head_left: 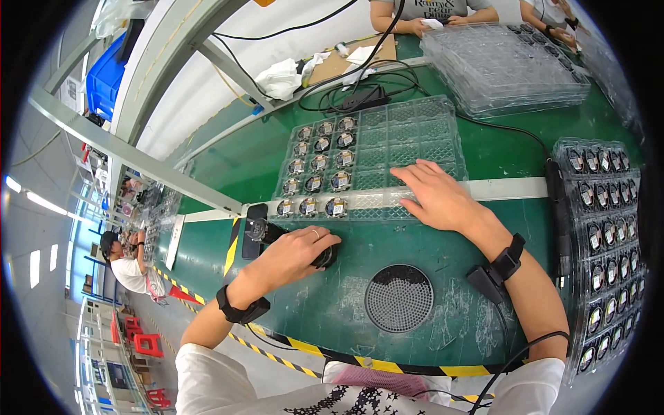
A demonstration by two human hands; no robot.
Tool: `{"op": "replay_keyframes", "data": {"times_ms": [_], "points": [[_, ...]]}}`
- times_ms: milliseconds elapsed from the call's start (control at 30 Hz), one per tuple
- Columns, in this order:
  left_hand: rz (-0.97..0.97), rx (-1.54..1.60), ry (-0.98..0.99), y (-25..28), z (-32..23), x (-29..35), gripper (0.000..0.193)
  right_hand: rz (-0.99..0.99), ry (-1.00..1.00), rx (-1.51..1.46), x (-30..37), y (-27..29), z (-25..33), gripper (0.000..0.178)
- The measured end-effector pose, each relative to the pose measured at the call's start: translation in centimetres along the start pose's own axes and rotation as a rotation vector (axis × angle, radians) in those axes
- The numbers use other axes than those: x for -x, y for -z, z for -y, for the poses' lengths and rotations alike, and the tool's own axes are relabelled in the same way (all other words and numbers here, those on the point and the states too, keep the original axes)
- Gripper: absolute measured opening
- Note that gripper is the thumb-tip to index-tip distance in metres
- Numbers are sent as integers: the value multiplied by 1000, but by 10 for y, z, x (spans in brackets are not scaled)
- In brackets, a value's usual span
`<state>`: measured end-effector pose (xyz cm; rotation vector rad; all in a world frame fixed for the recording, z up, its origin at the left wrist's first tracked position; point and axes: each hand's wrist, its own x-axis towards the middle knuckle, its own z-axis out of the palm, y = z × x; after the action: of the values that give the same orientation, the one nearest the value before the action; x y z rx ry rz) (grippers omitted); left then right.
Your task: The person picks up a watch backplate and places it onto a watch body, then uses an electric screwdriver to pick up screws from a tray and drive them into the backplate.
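My left hand (299, 254) is curled around a dark round part (328, 258), low over the green table; the palm and fingers hide most of it. Fingers spread, my right hand (437, 196) lies palm down on the near right side of a clear plastic tray (377, 135) and holds nothing. In the tray's left columns sit several small round black-rimmed modules (319, 162), while its right compartments are bare. Just left of my left hand are a black cylindrical piece (260, 230) and a flat black phone-like slab (254, 247).
A round perforated disc (399, 299) lies near the front edge. Filled clear trays (603, 249) stand at the right, beside a black power strip (557, 221). Stacked clear trays (505, 69) and a co-worker's hands (422, 28) are at the far side. Cables and a metal frame (149, 187) border the table.
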<state>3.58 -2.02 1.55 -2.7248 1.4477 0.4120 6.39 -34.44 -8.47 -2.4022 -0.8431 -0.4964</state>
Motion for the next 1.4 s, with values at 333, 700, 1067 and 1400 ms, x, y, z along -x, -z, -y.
{"op": "replay_keyframes", "data": {"times_ms": [333, 700, 1067, 1400], "points": [[26, 12, 33, 3, -6, 7, 52, 38, -8, -9, -1, -3, 0, 52], [-4, 37, 33, 1, -13, -15, 54, -193, 75, 122, 12, -22, -24, 49], [22, 35, 2, 18, -33, -5, 33, -168, 53, 102, 1, -45, -23, 33], [28, -32, 1, 13, -22, -3, 32, -145, 36, 133, -8, -52, -24, 25]]}}
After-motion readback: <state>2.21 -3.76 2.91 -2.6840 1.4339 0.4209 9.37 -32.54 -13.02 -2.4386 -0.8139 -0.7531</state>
